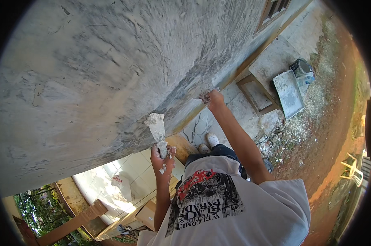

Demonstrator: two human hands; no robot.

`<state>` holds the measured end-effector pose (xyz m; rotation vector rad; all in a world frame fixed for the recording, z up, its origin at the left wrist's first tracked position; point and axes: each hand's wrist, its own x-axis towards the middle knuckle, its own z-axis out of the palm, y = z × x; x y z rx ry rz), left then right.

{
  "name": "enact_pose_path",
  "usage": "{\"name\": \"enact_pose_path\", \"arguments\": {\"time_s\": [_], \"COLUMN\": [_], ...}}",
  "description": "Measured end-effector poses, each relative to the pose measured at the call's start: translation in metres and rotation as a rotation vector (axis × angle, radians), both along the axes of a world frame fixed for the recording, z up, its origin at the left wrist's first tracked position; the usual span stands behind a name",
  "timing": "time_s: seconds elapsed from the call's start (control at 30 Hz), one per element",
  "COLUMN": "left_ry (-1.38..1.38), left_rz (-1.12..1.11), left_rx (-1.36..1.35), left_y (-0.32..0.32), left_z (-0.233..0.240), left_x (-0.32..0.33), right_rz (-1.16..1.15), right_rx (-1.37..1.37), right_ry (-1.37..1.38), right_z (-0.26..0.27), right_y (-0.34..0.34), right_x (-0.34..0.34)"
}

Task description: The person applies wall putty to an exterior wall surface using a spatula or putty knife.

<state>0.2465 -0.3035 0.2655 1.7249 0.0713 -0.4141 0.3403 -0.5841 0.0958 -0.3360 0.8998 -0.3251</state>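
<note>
My left hand (163, 161) grips the handle of a putty knife (156, 126), its blade thickly coated with whitish putty and pointing up beside the wall. Blobs of putty stick to the fingers and wrist. My right hand (216, 101) reaches out to the right, close to the lower wall, its fingers closed around a speckled, putty-smeared tool (205, 96); its exact kind is hard to tell. The grey plastered wall (111, 70) fills the upper left, patchy with smeared putty and dark streaks.
A wooden table (265, 75) along the wall bears a putty-smeared tray (289, 94), with a dark bucket (301, 67) beside it. A loose cable (197, 127) lies near my shoes (212, 140). Rubble (274, 141) covers the ground. A cardboard box (147, 213) stands lower left.
</note>
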Motion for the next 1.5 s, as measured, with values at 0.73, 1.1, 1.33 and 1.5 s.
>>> {"name": "enact_pose_path", "arguments": {"time_s": [0.73,1.1,1.33,1.5], "left_ry": [-0.149,-0.122,-0.057,-0.046], "left_rz": [0.077,0.062,0.095,0.08], "left_rx": [0.067,0.112,0.111,0.082], "left_y": [0.014,0.018,0.009,-0.003], "left_z": [-0.018,-0.009,0.003,0.007], "left_x": [0.001,-0.008,-0.007,-0.004], "right_rz": [-0.153,-0.438,-0.273,-0.107], "right_rx": [0.01,-1.463,-1.509,-1.726], "right_ry": [0.08,0.16,0.087,-0.05], "right_z": [0.092,0.066,0.011,-0.004], "right_y": [0.034,-0.004,0.05,0.03], "right_x": [0.041,0.007,0.025,-0.021]}}
